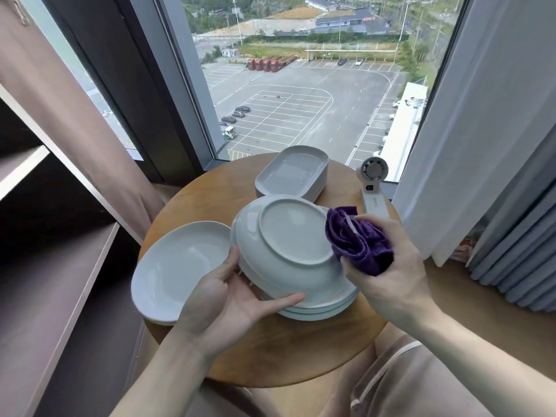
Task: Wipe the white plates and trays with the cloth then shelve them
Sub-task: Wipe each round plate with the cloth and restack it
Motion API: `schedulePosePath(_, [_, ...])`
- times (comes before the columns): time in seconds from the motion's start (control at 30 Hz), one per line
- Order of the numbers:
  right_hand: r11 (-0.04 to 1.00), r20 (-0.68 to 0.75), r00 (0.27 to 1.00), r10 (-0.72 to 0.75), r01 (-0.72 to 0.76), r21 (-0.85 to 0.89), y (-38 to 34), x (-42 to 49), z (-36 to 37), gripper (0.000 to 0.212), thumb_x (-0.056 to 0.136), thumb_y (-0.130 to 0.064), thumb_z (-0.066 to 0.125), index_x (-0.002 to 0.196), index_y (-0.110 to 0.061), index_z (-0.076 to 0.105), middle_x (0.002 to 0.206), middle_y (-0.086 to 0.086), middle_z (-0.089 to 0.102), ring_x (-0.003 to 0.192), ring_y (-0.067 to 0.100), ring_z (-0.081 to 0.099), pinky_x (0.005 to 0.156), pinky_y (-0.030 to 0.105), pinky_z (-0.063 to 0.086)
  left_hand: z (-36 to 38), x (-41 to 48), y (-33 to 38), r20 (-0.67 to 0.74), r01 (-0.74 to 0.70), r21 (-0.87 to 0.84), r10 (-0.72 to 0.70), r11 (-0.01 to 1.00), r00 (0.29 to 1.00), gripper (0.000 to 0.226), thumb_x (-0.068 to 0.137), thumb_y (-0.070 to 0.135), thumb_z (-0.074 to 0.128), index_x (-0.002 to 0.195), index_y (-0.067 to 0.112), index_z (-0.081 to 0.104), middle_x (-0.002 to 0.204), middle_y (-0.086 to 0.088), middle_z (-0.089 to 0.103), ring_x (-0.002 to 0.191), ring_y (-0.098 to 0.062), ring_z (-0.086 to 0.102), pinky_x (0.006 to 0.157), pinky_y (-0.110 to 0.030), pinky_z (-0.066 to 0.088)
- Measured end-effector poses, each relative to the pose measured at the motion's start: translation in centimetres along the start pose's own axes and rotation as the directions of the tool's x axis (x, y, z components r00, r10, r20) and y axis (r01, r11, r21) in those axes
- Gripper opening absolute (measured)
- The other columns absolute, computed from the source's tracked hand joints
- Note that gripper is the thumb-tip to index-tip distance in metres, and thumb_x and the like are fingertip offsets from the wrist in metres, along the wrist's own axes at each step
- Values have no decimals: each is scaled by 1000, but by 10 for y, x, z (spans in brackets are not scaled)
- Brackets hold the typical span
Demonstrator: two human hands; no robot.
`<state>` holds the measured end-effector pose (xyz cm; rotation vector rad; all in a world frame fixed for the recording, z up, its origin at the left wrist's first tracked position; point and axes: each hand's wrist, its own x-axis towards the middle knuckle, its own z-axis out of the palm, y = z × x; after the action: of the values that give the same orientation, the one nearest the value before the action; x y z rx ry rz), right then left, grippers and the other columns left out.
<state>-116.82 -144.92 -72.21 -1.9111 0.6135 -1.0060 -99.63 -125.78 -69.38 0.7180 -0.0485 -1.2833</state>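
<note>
My left hand [228, 299] holds a white oval plate [288, 236] by its near rim, underside turned up and tilted over a stack of white plates [319, 311]. My right hand [388, 266] grips a bunched purple cloth [355, 239] against the plate's right edge. Another white oval plate [177, 266] lies face up on the round wooden table [285, 356] at the left. A stack of white rectangular trays [291, 173] sits at the table's far side.
Dark wooden shelves [45, 266] stand open on the left. A small white fan [373, 182] lies on the table's right edge. A large window is behind the table, with curtains [496, 145] to the right. My lap is below the table.
</note>
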Motion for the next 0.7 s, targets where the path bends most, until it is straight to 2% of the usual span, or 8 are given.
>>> schedulePosePath(0.13, [994,54,994,-97,100,-37,2,-3,2,68,66,-30,86,128,-36,60,126,-11,60,118,13,61,97,32,52,-5,-1,2,11,-4,45,4,999,1000,42,107,38,39,139,23,62,150,-7,55,136,-40,52,99,-72,43])
schedulePosePath(0.3, [973,110,973,-204,214,-87,1,-9,6,72,60,-29,81,130,-30,63,132,-13,54,123,6,57,102,13,41,-11,-1,5,10,-25,126,24,992,1000,41,108,36,40,144,27,57,151,-5,54,135,-36,53,97,-65,49])
schedulePosePath(0.37, [962,127,964,-232,247,-115,0,-11,5,75,60,-30,84,131,-29,63,134,-11,54,126,9,56,104,16,42,-11,-1,5,-16,-44,181,47,983,999,41,107,36,41,145,29,56,149,-5,55,132,-35,57,92,-60,54])
schedulePosePath(0.47, [925,136,939,-316,336,-175,-2,-15,6,73,63,-35,86,131,-24,65,136,-4,54,129,15,55,106,35,48,-11,-1,6,-47,-75,241,88,968,995,38,105,36,43,138,29,63,143,-5,61,124,-34,63,82,-50,60])
schedulePosePath(0.53, [878,158,907,-390,418,-232,-5,-21,10,71,67,-41,88,132,-22,66,139,2,54,127,24,57,102,47,51,-11,-1,6,-76,-83,282,109,956,991,37,107,36,42,135,28,64,137,-8,65,118,-33,67,75,-44,62])
schedulePosePath(0.6, [819,200,869,-453,494,-292,-9,-27,15,70,72,-47,87,134,-23,64,142,6,53,127,30,57,98,52,51,-10,-1,5,-91,-91,320,127,943,988,37,109,37,39,137,28,62,133,-11,67,114,-33,69,71,-40,63])
schedulePosePath(0.67, [747,255,823,-507,567,-347,-14,-30,20,67,77,-47,84,135,-23,62,142,10,53,127,34,55,99,54,49,-10,0,4,-91,-97,349,137,932,986,39,109,39,38,138,27,60,133,-14,67,113,-34,70,75,-42,64])
schedulePosePath(0.7, [711,285,799,-529,601,-365,-18,-31,23,65,78,-47,83,134,-22,63,142,12,54,127,36,55,100,54,48,-10,0,4,-87,-99,366,140,925,986,40,109,39,37,139,26,59,133,-15,67,111,-33,70,82,-45,63])
